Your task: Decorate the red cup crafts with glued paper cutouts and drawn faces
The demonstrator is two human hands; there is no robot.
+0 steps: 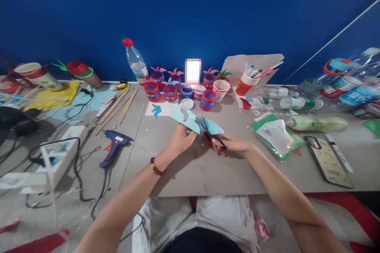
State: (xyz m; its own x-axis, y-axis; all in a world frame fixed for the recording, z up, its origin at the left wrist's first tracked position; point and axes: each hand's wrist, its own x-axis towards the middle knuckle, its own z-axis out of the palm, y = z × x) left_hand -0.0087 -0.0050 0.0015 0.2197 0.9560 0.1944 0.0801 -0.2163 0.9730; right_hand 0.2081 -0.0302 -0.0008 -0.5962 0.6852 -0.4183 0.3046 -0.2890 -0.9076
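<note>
Near the middle of the table, my left hand [181, 140] is closed on a sheet of light blue paper [181, 118] that has a curved piece cut out of it. My right hand [227, 144] grips dark-handled scissors [211, 134], whose blades point up and left at the paper. Another light blue part [214, 125] lies behind the blades; whether it is joined to the sheet I cannot tell. A darker blue cut-out [156, 110] rests on white paper [165, 110] to the left. Just behind the sheet sits a round white lid [187, 104].
Several red and blue decorated cups [152, 91] line the back. A glue gun [114, 146], wooden sticks [117, 108] and a power strip [63, 158] lie left. Right are a pen cup [246, 85], plastic bottles [301, 103], a green packet [274, 136] and a phone [328, 161].
</note>
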